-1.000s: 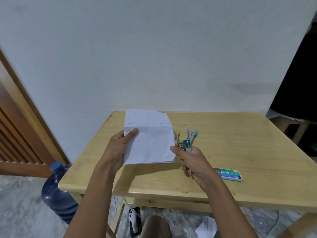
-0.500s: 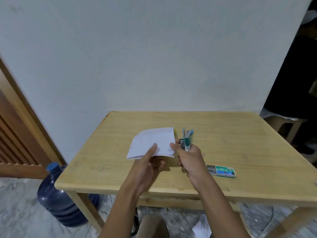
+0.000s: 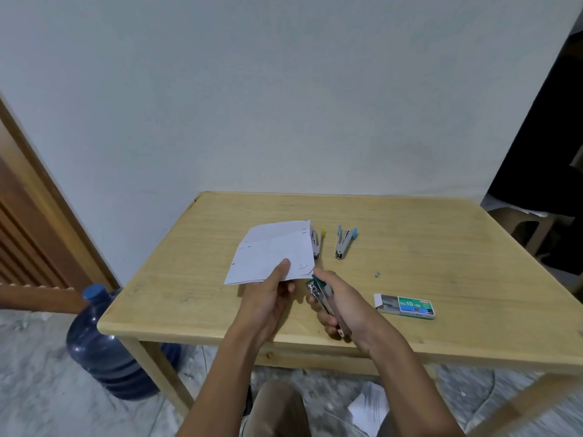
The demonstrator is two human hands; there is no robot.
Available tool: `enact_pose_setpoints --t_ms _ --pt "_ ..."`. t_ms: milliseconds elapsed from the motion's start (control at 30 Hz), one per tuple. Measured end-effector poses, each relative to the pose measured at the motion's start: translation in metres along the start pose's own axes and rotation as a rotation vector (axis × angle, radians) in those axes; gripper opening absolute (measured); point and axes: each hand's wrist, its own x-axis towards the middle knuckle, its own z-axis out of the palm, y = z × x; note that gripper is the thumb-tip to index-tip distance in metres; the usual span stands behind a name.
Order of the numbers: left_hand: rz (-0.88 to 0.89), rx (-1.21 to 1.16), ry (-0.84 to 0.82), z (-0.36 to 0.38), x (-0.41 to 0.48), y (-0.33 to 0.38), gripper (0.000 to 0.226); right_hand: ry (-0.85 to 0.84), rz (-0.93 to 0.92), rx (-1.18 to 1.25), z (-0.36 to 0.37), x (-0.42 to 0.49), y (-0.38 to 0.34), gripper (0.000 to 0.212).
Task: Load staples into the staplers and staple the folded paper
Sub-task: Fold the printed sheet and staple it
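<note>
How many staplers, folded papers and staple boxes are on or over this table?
Small metal staplers: 3 (green-handled stapler in the right hand, yellow-tipped stapler, blue-tipped stapler)
Folded white paper sheet: 1 (in the left hand)
Green cardboard staple box: 1
Total: 5

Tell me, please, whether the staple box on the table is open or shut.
Open: the staple box shows its white flap sticking out at the left end.

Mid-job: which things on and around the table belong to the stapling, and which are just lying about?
For the job: folded paper, green stapler, blue stapler, yellow stapler, staple box.
Lying about: water jug, loose paper on the floor.
</note>
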Motion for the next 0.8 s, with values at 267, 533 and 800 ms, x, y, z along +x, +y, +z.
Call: enact_pose_setpoints --t_ms 267,533,800 --pt "-0.006 0.011 0.043 -0.003 0.003 -0.010 0.012 0.031 -0.082 0.083 0.011 0.000 -0.008 0.042" --pt "0.032 0.094 -0.029 -0.005 0.002 -0.009 0.016 0.101 -0.068 -0.012 0.015 0.002 -0.016 0.040" --pt "-0.019 0.057 -0.100 -0.003 -0.002 -0.004 0.015 0.097 -0.107 -0.002 0.018 0.002 -0.022 0.035"
